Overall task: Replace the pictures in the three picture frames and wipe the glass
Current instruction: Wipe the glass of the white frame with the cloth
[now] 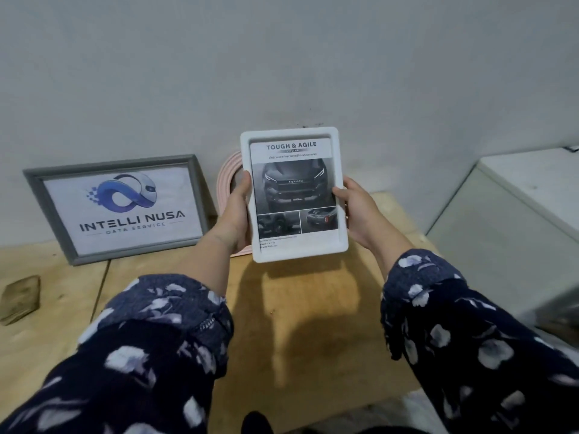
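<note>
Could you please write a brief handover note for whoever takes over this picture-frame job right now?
Left hand and right hand grip the sides of the white plastic frame, held upright above the wooden table; it shows a car leaflet.
Grey wooden frame with a logo print leans on the wall, left.
Pink frame stands behind the white one, mostly hidden.
Done: cannot tell.
Left: set white frame down; check the others; no cloth in view.

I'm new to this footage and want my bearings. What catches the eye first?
A white frame with a car leaflet, held upright at centre by the left hand and right hand. Left of it, a grey frame showing a logo leans on the wall.
</note>
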Demonstrator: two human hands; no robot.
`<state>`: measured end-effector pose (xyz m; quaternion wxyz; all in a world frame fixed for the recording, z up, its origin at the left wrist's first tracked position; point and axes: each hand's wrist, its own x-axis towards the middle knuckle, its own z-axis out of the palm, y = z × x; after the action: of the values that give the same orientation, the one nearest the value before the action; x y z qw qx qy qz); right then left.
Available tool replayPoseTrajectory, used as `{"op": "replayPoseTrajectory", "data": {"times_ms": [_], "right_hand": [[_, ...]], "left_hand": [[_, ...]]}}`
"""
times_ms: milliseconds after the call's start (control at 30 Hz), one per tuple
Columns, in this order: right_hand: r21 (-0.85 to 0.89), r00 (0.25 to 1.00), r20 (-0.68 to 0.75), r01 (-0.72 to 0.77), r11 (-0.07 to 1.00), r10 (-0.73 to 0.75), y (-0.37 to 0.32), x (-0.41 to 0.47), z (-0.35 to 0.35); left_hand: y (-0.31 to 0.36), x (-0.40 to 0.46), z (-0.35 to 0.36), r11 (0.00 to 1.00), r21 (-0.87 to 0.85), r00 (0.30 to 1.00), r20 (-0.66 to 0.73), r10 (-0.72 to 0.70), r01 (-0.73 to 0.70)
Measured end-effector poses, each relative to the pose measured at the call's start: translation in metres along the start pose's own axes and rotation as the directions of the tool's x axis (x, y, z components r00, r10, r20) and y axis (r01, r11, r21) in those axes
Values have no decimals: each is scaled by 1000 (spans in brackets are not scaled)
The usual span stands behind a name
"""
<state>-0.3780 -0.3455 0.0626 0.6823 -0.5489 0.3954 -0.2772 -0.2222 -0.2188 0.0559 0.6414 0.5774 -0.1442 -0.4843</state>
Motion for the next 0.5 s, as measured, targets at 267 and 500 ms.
{"op": "replayPoseTrajectory", "data": {"times_ms": [267,500], "right_hand": [[-133,999,-46,-28,991,22,-3,23,-72],[-246,999,-31,-49,968,43,-12,76,-131]], "left_hand": [[-25,36,68,999,34,1000,-28,-4,5],[-38,83,131,994,84,987,-142,80,-68]]}}
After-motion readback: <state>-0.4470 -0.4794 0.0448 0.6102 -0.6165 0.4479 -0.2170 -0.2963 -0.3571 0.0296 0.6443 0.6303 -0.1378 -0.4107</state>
